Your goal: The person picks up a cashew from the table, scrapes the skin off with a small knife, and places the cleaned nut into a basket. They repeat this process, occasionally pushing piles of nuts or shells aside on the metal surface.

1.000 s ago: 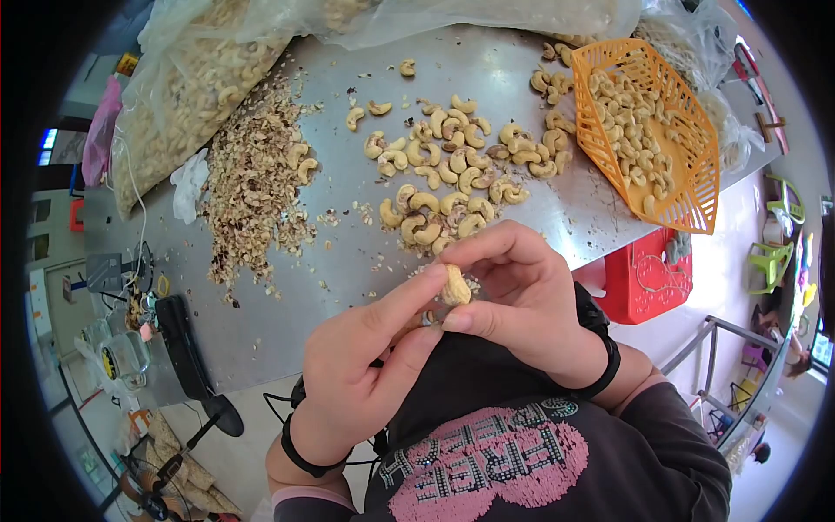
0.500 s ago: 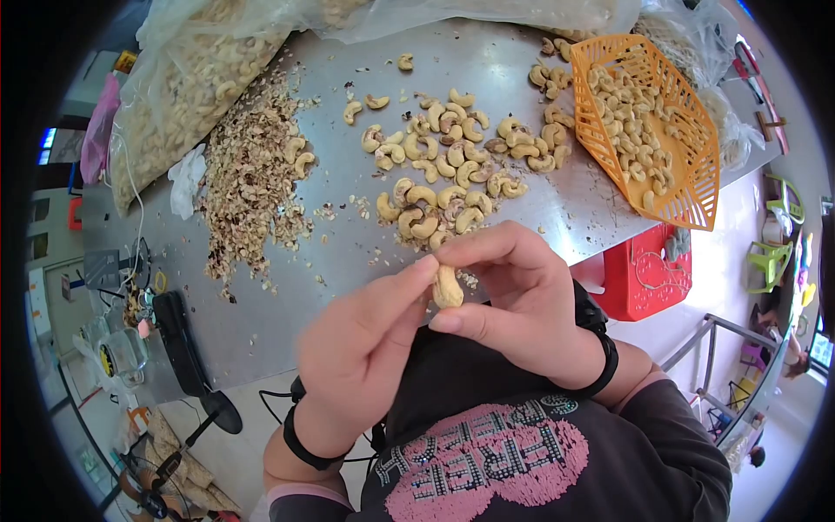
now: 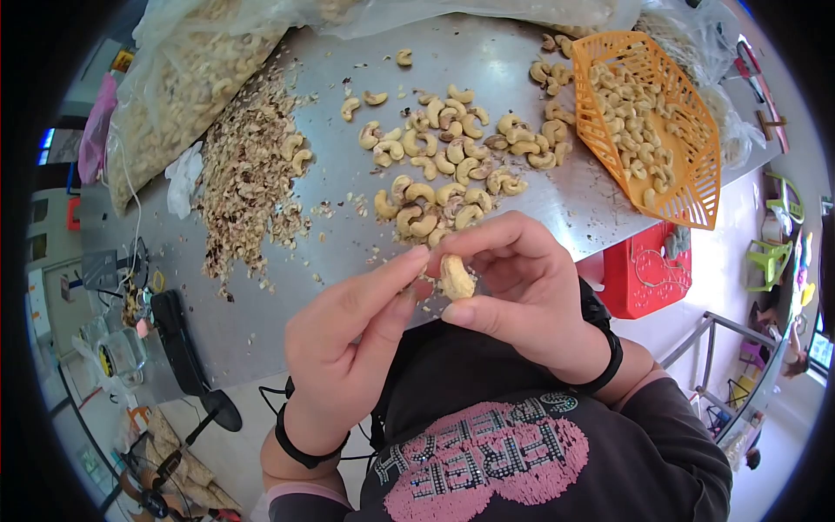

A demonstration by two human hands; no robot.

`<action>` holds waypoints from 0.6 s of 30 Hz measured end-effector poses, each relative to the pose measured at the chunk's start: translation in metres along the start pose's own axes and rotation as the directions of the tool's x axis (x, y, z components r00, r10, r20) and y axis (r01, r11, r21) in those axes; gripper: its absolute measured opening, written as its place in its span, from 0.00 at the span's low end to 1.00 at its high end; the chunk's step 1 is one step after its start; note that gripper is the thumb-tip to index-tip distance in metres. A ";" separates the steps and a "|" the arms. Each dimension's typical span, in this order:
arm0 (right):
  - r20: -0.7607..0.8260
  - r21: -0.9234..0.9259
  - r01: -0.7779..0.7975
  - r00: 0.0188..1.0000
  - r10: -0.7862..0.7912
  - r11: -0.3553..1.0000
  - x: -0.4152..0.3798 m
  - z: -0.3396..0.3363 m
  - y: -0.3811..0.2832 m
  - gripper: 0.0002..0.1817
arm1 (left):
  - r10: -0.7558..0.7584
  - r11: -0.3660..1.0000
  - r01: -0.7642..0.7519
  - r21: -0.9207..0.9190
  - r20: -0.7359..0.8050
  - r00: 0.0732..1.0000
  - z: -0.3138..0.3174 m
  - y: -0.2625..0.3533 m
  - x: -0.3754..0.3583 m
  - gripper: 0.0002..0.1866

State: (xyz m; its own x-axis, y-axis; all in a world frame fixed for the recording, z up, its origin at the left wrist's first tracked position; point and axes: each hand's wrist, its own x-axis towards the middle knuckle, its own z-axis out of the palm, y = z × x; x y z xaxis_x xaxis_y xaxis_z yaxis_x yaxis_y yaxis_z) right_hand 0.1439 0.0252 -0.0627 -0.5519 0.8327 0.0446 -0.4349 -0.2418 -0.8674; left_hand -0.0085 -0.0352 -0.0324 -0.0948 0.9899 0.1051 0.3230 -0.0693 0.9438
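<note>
A pale cashew nut (image 3: 457, 278) is pinched between the thumb and index finger of my right hand (image 3: 531, 300), just above the table's near edge. Close on its left is my left hand (image 3: 348, 326), fingers drawn together in a pinch, with a small gap to the nut. Small flaky bits show at those left fingertips, but what they grip I cannot make out. Beyond both hands lies a loose group of cashews (image 3: 424, 193), some with brown skin patches. To the left of it spreads a heap of skin flakes and broken bits (image 3: 252, 174).
An orange slatted basket (image 3: 600, 161) of cashews sits on the right of the metal table (image 3: 335, 248). A large clear bag of cashews (image 3: 187, 96) leans at the back left. A red stool (image 3: 644, 283) stands below the right edge, a black device (image 3: 178, 339) at the left.
My left hand has moved left and slightly down, off the cashew. The nut has turned in my right fingers and shows more of its side.
</note>
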 end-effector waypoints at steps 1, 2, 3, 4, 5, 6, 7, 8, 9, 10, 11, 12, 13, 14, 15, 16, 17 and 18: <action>-0.004 0.012 -0.017 1.000 0.017 1.000 0.000 0.001 0.000 0.19 | -0.006 1.000 0.006 0.006 -0.005 1.000 0.000 0.000 0.000 0.14; 0.007 0.025 -0.023 1.000 0.023 0.999 0.000 0.002 0.000 0.19 | -0.043 0.999 0.043 -0.012 0.001 0.999 -0.001 0.000 0.000 0.15; -0.023 0.005 -0.038 0.999 0.038 0.999 0.000 0.002 -0.002 0.19 | -0.084 0.996 0.084 -0.025 0.002 0.996 -0.002 -0.001 0.000 0.15; -0.046 -0.011 -0.059 0.997 0.058 0.998 0.000 0.002 -0.002 0.19 | -0.102 0.995 0.102 -0.006 -0.022 0.995 -0.003 -0.001 0.001 0.15; -0.034 -0.033 -0.032 0.999 0.031 0.999 -0.001 0.000 0.001 0.19 | -0.086 0.996 0.086 0.034 0.008 0.996 -0.005 -0.002 0.003 0.15; -0.021 -0.043 -0.036 0.999 0.035 0.998 0.000 0.001 -0.001 0.18 | -0.076 0.994 0.074 0.075 0.033 0.997 -0.007 -0.003 0.005 0.16; -0.008 -0.073 -0.014 1.000 0.013 0.997 0.000 0.000 0.000 0.19 | -0.102 0.989 0.103 0.103 -0.010 0.995 -0.009 -0.009 0.007 0.16; -0.028 -0.089 -0.036 0.999 0.034 0.995 -0.001 0.002 0.000 0.19 | 0.044 0.980 -0.041 0.194 -0.011 0.999 -0.010 -0.018 0.010 0.15; -0.047 -0.108 -0.059 0.997 0.054 0.992 -0.003 0.005 -0.002 0.20 | 0.186 0.942 -0.180 0.285 0.009 0.983 -0.011 -0.024 0.012 0.15; -0.005 -0.083 -0.077 0.997 0.076 0.994 -0.004 0.008 -0.002 0.20 | 0.162 0.937 -0.146 0.317 -0.025 0.986 -0.014 -0.026 0.014 0.15; 0.045 -0.122 -0.052 0.997 0.058 0.991 -0.006 0.011 -0.003 0.20 | 0.161 0.911 -0.139 0.388 -0.023 0.987 -0.015 -0.028 0.016 0.14; 0.089 -0.159 -0.021 0.995 0.036 0.987 -0.006 0.016 -0.002 0.20 | 0.159 0.881 -0.135 0.453 -0.014 0.987 -0.016 -0.032 0.019 0.13; 0.109 -0.138 -0.035 0.993 0.051 0.990 -0.006 0.023 -0.001 0.20 | 0.139 0.875 -0.108 0.471 -0.030 0.990 -0.015 -0.036 0.025 0.13; 0.235 -0.178 -0.067 0.966 0.109 0.982 -0.008 0.031 0.000 0.21 | 0.190 0.832 -0.130 0.539 -0.058 0.980 -0.012 -0.041 0.030 0.12; 0.349 -0.223 -0.092 0.922 0.168 0.971 -0.011 0.038 0.001 0.22 | 0.242 0.786 -0.151 0.599 -0.074 0.967 -0.008 -0.046 0.034 0.11; 0.479 -0.335 -0.031 0.855 0.198 0.942 -0.010 0.043 0.002 0.25 | 0.221 0.789 -0.133 0.600 -0.075 0.972 -0.004 -0.046 0.038 0.11; 0.579 -0.342 0.017 0.791 0.196 0.939 -0.009 0.051 0.006 0.29 | 0.209 0.773 -0.137 0.619 -0.044 0.977 0.001 -0.046 0.043 0.10; 0.630 -0.347 0.043 0.751 0.198 0.937 -0.010 0.058 0.010 0.31 | 0.202 0.760 -0.149 0.633 -0.012 0.979 0.007 -0.045 0.049 0.09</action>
State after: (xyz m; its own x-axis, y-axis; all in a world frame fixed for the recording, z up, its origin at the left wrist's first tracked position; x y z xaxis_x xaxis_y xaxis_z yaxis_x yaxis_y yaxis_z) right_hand 0.1040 -0.0141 -0.0429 -0.9487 0.2641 0.1738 -0.1849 -0.0178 -0.9826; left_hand -0.0213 0.0168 -0.0715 -0.0391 0.9539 0.2976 0.8557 -0.1218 0.5029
